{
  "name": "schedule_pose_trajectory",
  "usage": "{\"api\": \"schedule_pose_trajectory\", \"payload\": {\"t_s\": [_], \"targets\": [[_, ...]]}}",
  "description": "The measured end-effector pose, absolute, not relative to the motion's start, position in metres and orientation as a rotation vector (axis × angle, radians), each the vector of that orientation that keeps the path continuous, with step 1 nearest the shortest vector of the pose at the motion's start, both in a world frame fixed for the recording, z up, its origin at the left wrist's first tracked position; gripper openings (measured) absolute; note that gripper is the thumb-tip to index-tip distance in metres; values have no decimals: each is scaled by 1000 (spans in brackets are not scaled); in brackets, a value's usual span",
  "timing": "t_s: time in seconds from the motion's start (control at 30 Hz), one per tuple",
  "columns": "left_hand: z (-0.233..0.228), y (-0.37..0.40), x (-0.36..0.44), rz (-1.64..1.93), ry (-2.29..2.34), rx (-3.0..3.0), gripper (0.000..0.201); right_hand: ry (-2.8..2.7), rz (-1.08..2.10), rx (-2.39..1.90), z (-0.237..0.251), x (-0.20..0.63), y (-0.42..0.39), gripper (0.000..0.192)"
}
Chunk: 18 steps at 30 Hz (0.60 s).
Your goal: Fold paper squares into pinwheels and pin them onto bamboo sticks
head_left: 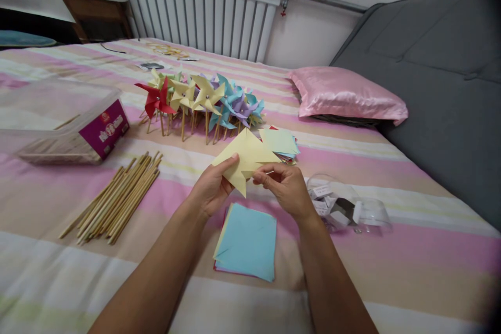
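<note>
**Folding a yellow pinwheel head, with many already made**

Working from the left: a clear plastic box (58,120) with a purple label lies on the striped bedspread (410,250); just beside it a bundle of wooden sticks (117,198) waits unused, which suggests a good many wheels remain to be mounted; behind, a row of finished pinwheels (199,99) in red, yellow, blue and lilac stands on sticks, so a fair share of the work looks done; in the middle, the left hand (211,188) pinches the lower edge of the yellow paper (246,159), and the right hand (285,188) is closed with thumb and fingers at the paper's centre, seemingly on something small that cannot be made out; the paper is held above the bed, folded into pointed vanes, crisp and not yet on a stick; below it lies a stack of blue square sheets (248,242), untouched; more coloured sheets (282,143) rest behind; to the right a clear container (344,206) holds small parts; a pink pillow (344,94) lies further off.
</note>
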State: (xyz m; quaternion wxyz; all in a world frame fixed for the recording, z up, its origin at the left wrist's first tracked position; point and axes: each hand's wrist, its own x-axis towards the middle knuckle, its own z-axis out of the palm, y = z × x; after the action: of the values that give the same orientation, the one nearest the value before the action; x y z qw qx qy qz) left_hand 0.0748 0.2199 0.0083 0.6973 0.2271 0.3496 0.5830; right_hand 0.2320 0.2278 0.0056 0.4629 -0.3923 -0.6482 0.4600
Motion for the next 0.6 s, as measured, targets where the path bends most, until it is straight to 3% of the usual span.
{"api": "schedule_pose_trajectory", "payload": {"t_s": [0.6], "targets": [[4, 217, 74, 1217, 836, 766, 22, -1357, 1173, -1060, 7, 236, 227, 19]]}}
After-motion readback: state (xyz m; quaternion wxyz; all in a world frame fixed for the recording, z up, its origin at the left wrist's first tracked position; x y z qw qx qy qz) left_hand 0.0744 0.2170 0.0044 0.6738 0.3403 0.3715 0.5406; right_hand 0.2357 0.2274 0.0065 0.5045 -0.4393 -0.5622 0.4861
